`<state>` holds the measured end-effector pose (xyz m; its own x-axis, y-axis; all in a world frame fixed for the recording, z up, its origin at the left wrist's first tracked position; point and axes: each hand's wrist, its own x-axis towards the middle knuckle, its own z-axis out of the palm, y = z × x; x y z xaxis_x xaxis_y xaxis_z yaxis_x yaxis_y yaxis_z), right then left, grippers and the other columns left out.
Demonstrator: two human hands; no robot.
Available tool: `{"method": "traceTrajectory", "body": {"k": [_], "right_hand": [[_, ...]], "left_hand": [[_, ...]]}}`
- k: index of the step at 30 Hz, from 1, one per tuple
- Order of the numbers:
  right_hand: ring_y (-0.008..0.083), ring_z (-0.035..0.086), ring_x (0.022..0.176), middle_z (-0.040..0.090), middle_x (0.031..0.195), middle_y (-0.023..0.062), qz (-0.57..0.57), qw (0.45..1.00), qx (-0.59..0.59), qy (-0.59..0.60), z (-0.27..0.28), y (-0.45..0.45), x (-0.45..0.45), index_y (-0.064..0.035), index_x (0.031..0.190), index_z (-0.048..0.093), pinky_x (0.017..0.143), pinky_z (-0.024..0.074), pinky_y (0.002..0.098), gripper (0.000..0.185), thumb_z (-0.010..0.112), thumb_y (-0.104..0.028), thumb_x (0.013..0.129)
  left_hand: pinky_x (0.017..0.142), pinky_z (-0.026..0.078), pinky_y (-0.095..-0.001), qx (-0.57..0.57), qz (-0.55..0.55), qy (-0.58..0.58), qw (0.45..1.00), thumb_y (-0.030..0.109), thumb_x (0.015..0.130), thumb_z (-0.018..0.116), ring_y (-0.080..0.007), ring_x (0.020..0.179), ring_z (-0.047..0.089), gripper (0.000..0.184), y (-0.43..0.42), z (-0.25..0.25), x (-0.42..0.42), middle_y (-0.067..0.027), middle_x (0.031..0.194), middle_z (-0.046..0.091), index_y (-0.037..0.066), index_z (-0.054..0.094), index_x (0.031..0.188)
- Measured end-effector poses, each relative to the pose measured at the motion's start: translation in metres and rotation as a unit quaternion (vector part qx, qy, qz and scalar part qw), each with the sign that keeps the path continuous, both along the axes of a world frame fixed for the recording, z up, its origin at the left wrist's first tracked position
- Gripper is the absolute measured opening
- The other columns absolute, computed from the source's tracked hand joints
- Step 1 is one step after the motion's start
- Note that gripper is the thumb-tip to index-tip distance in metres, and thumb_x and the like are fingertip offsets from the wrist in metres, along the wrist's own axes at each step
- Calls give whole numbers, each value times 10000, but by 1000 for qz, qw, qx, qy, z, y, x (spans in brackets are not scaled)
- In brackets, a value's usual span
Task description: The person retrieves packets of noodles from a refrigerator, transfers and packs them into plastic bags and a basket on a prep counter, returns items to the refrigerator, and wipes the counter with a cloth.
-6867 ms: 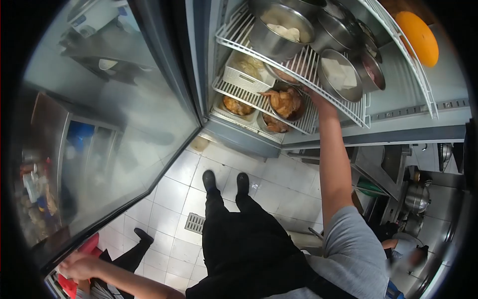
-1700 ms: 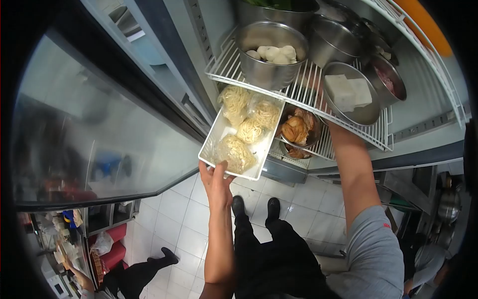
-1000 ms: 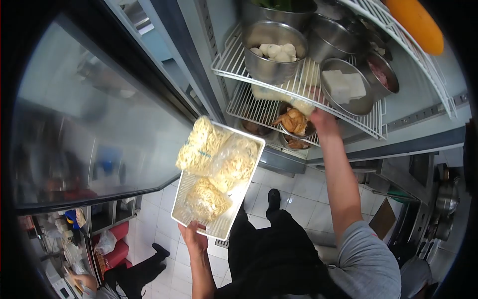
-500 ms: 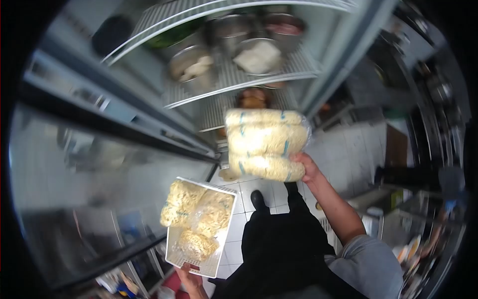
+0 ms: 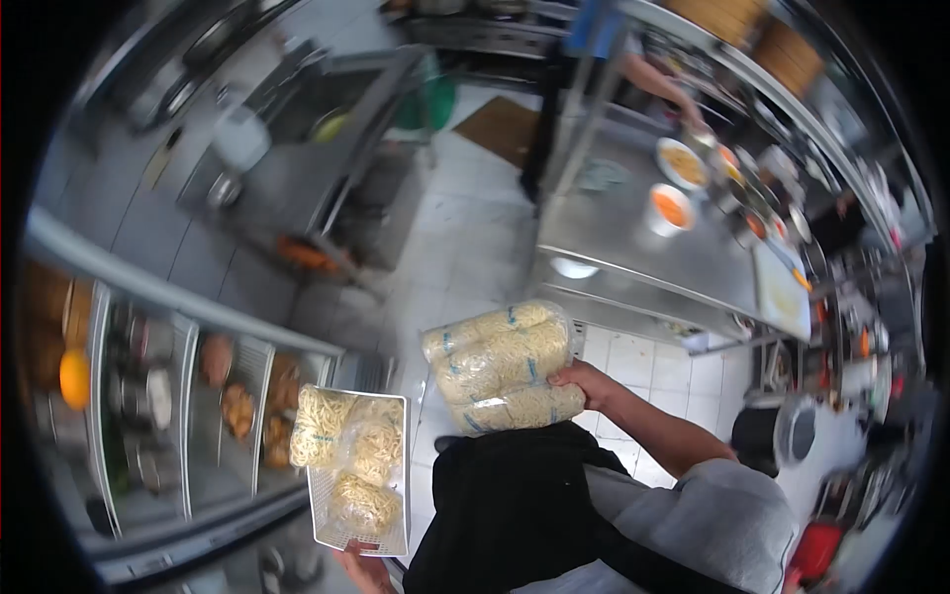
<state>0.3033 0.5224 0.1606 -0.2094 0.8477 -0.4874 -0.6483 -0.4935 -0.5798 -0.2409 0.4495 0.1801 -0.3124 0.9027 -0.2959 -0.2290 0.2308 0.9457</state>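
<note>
You have swung away from the fridge shelves (image 5: 186,436) toward the steel counter (image 5: 618,233), so the large bag of noodles (image 5: 500,366) is now clear of the fridge, in front of your apron (image 5: 515,500). Your right hand (image 5: 586,384) closes on its right end, the underside fingers hidden; its rolls lie side by side, long axes slanting gently up to the right. Your left hand (image 5: 364,571) grips the near short end of the white basket (image 5: 319,500), its long axis pointing away from you, open side up, noodle packs (image 5: 364,503) inside.
</note>
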Motion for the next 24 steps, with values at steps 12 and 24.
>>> {"method": "traceTrajectory", "body": {"k": [12, 24], "right_hand": [[337, 659, 1170, 600, 1339, 213, -376, 925, 49, 31, 73, -228, -91, 35, 1430, 432, 1019, 555, 482, 598, 630, -158, 901], [296, 656, 1156, 636, 1290, 155, -537, 827, 90, 142, 13, -120, 52, -9, 1387, 489, 995, 560, 460, 403, 496, -189, 1027]], "left_hand": [[1110, 435, -501, 18, -354, -226, 907, 211, 876, 615, -327, 1332, 526, 682, 125, 74, 24, -142, 1452, 527, 39, 401, 1500], [959, 474, -732, -34, -331, -179, 926, 215, 887, 584, -445, 1299, 451, 636, 204, 74, 264, -250, 1445, 348, 138, 296, 1448]]}}
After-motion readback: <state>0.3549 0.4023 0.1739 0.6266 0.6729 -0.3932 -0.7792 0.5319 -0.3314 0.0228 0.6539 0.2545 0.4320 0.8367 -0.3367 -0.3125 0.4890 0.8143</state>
